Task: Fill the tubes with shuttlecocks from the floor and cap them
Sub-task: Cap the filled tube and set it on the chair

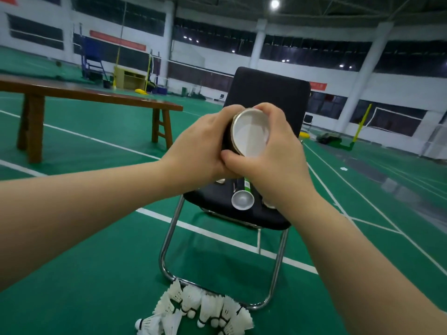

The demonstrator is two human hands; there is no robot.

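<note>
The tube is held in the air in front of the chair, at the height of the backrest, between both hands. The left hand grips the dark body from the left, its fingers curled round the far side and out of sight. The right hand grips the white cap at the near end. Its fingers are curled over the upper and right rim, and the thumb presses the lower left rim, touching the left hand.

A second tube lies on the black seat just below the hands, partly hidden by the right wrist. Shuttlecocks lie in a loose heap on the green floor, against the front rail of the chair frame. A wooden bench stands well apart to the left.

The held tube's long axis runs away from the camera, with the capped end facing the viewer and turned slightly left. Most of its length is hidden behind the hands. The second tube lies front to back, cap end nearest.
</note>
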